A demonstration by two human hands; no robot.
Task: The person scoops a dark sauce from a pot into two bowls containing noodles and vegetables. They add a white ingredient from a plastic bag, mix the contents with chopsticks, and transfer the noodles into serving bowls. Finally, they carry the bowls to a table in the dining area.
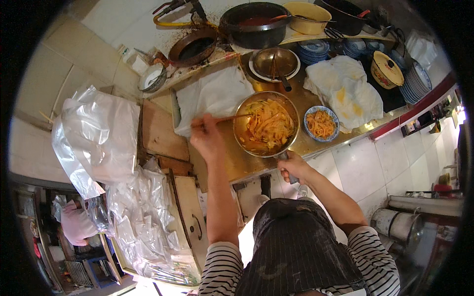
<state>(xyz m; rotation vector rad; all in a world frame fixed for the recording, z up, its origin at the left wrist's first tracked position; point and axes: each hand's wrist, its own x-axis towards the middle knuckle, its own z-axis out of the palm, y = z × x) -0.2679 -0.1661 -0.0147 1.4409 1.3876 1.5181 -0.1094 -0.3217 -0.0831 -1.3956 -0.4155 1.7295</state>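
My left hand is closed round reddish-brown chopsticks, whose tips reach over the left side of a round pan. Orange, saucy noodle-like strips with bits of green fill that pan. Its dark handle is in the grip of my right hand, close to the counter's front edge. Just right of the pan stands a blue-and-white bowl with similar orange strips in it. Whether the pan rests on the metal counter or hangs above it, I cannot tell.
Behind the pan, another pan sits on a white dish. A stained white cloth, a lidded yellow pot and stacked plates line the right. Large tubs stand at the back. Plastic bags hang at left.
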